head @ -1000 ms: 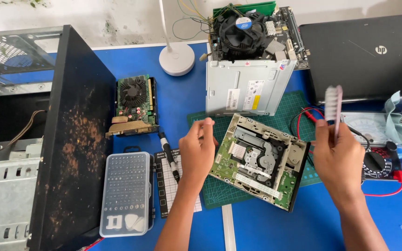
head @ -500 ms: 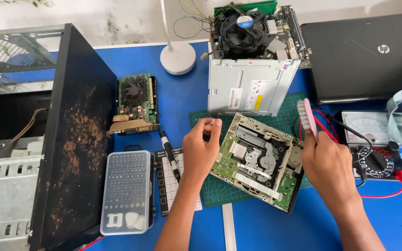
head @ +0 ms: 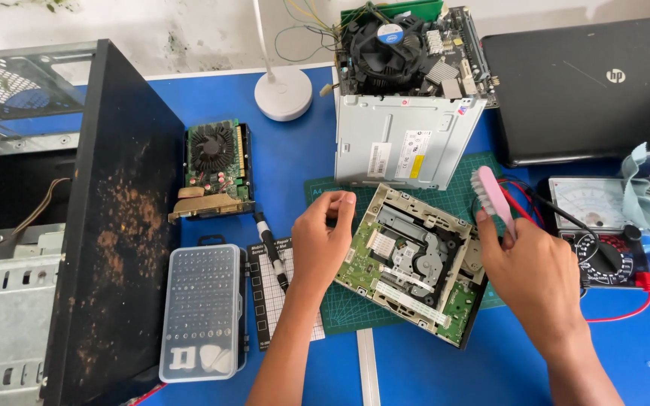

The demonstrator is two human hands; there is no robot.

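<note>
An opened optical drive mechanism (head: 415, 263), with green circuit board and metal parts exposed, lies tilted on a green cutting mat (head: 340, 312). My left hand (head: 321, 244) grips its left edge near the upper corner. My right hand (head: 524, 274) holds a pink-handled brush (head: 494, 199) with white bristles, just above the drive's right edge. The bristles point left, toward the drive.
A black computer case (head: 107, 225) stands at the left. A graphics card (head: 216, 162), a screwdriver bit case (head: 201, 312) and a pen (head: 271, 248) lie beside the mat. Behind are a silver drive cover (head: 404, 143), a motherboard with fan (head: 404, 45), a laptop (head: 588, 83) and a multimeter (head: 599, 225).
My right hand has carried the brush leftward and down from over the multimeter to the drive's right edge. My left hand stays on the drive's left edge.
</note>
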